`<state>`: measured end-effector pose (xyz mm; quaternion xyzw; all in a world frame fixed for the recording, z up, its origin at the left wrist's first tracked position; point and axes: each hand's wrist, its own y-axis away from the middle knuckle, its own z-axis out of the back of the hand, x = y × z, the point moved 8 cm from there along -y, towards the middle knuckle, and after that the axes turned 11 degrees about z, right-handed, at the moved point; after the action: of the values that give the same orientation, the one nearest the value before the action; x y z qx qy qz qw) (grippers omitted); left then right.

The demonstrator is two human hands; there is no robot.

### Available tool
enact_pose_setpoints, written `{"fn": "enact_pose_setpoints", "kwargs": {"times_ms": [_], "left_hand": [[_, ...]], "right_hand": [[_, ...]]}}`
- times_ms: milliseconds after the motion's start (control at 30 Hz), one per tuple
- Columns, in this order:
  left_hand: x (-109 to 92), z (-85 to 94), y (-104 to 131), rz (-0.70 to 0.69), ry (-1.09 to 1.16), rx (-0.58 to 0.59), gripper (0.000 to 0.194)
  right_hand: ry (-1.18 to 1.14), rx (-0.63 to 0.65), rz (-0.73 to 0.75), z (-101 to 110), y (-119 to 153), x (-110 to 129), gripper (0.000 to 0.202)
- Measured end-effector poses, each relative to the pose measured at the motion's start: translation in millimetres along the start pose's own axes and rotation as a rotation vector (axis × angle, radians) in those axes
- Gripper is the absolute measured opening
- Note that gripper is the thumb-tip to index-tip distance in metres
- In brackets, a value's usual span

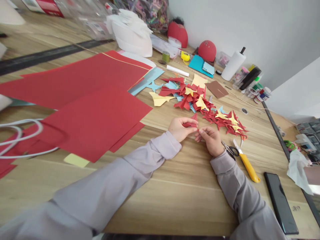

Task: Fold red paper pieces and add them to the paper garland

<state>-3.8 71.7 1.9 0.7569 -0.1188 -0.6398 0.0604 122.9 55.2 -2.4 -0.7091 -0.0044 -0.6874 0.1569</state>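
- Red paper piece (191,125), small and folded, is found near the centre of the frame, gripped between thumb and fingers of the left hand (179,128); its near end is pinched by the fingers of the right hand (210,138).
- Work done: a heap of folded paper shapes (186,102), red, yellow and blue, is noted on the bench (175,203), beyond the hands.
- Work left: the held piece is judged part-folded; large red sheets (100,116) at left lie flat and unfolded. No final count can be established.
- Scissors (233,150) and a yellow-handled cutter (250,168) are noted right of the right hand, unheld.
- Writing: a red label (51,7), upper left, and dark marks (296,208) on the bench, lower right, cannot be read; no brand is identified.
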Motion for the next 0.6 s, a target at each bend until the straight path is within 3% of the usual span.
{"fn": "enact_pose_setpoints", "kwargs": {"times_ms": [200,600], "left_hand": [[-0.1,0.7,-0.8,-0.005,0.023,0.008,0.029],[-4.6,-4.5,5.0,-0.040,-0.067,0.024,0.020]], "right_hand": [[-0.058,0.018,-0.013,-1.5,0.7,-0.1,0.020],[0.131,-0.002,0.051,-0.3,-0.2,3.9,0.024]]}}
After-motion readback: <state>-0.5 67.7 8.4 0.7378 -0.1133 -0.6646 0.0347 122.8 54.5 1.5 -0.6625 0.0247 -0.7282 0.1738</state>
